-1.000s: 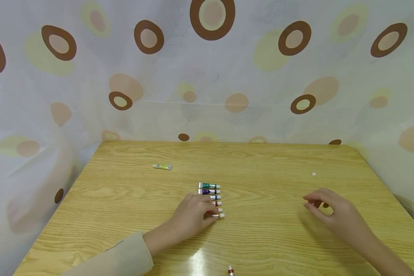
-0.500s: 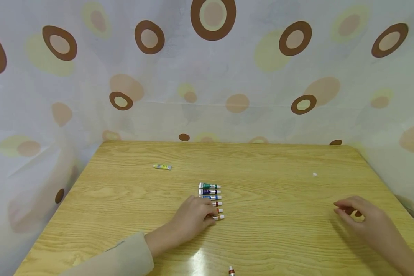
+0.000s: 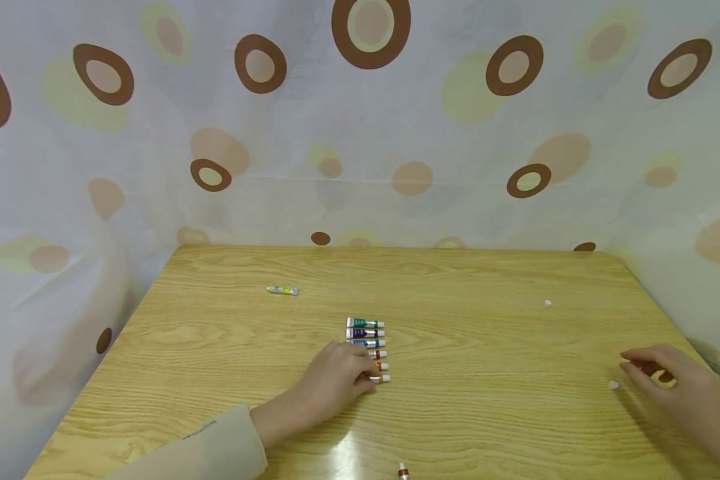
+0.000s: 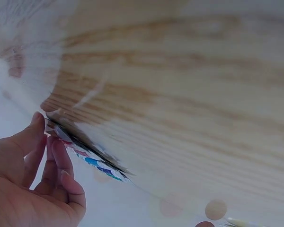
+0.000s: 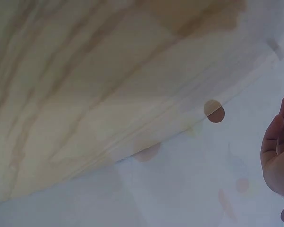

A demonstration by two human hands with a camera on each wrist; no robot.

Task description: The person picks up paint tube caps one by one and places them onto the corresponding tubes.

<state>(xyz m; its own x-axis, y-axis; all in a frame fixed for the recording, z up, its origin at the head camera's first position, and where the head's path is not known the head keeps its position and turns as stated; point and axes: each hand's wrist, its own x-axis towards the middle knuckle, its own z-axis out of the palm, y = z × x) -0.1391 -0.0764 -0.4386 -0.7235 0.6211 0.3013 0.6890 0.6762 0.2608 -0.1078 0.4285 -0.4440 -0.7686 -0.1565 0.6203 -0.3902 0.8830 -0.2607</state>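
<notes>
In the head view, my left hand (image 3: 336, 373) lies over the near end of a row of small paint tubes. Its thumb and fingers pinch the nearest tube, an ochre paint tube (image 3: 381, 379) whose white cap points right. Beyond it lie a green tube (image 3: 366, 323), a purple tube (image 3: 366, 333), a blue tube (image 3: 369, 344) and red ones partly under the fingers. The left wrist view has the fingertips at the tubes' edge (image 4: 102, 165). On the right, my right hand (image 3: 678, 383) hovers with loosely bent fingers, holding nothing visible. Just left of it is a small white piece (image 3: 614, 385).
A yellow tube (image 3: 283, 291) lies apart at the back left. Another small white piece (image 3: 547, 303) is at the back right. At the front edge, a tube with a red-brown band (image 3: 403, 472) is cut off by the frame. A patterned curtain (image 3: 366, 133) surrounds the wooden table (image 3: 468, 280).
My right hand has moved rightward, and a white piece now shows beside it, away from the fingertips. The ochre tube shifted slightly toward me; my left hand has stayed nearly still.
</notes>
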